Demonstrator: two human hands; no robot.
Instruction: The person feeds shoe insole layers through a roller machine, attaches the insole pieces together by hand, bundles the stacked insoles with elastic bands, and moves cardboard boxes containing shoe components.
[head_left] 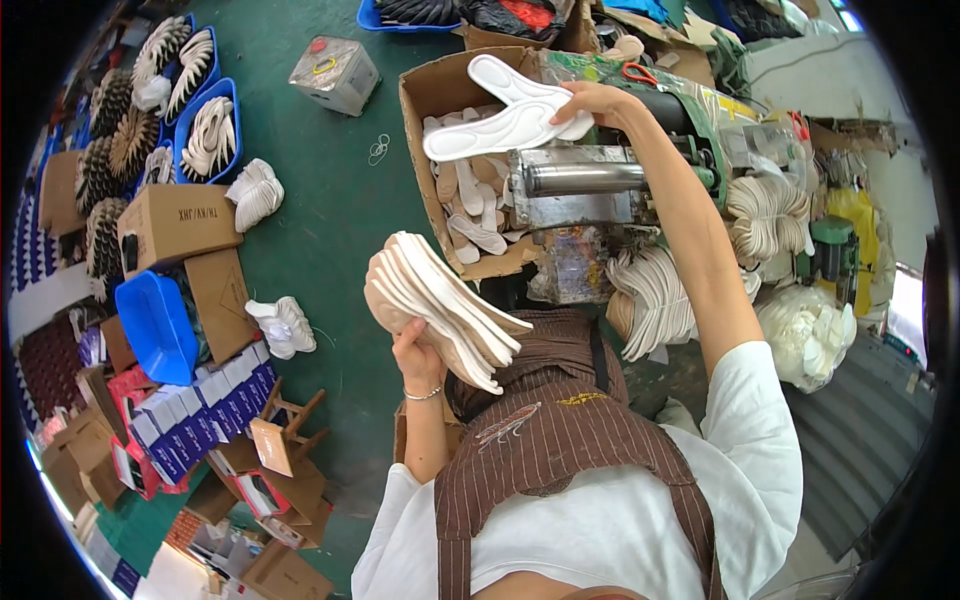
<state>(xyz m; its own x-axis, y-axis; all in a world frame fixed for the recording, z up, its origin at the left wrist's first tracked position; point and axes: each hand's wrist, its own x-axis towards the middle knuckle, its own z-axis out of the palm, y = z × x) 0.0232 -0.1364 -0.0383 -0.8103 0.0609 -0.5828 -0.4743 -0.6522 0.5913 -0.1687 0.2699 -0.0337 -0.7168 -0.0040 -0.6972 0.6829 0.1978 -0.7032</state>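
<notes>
My left hand (414, 352) is wrapped round a thick stack of insoles (428, 290), white and beige layers held on edge in front of my apron. Out ahead, my right hand (598, 102) pinches white insoles (482, 135) at one end; two of them fan apart, crossing near my fingers. These insoles hang over a cardboard box (418, 190) with many loose insoles (470, 190) inside. Just below my right hand is a machine with a shiny metal roller (585, 178); my forearm passes over its right part.
Bundled insoles (652, 300) stand beside the machine on the right, near a clear bag of white pieces (808, 335). Red-handled scissors (638, 73) lie on top at the back. Leftward are a metal tin (335, 75), blue baskets (158, 325), cartons (180, 228) and a small wooden stool (285, 435).
</notes>
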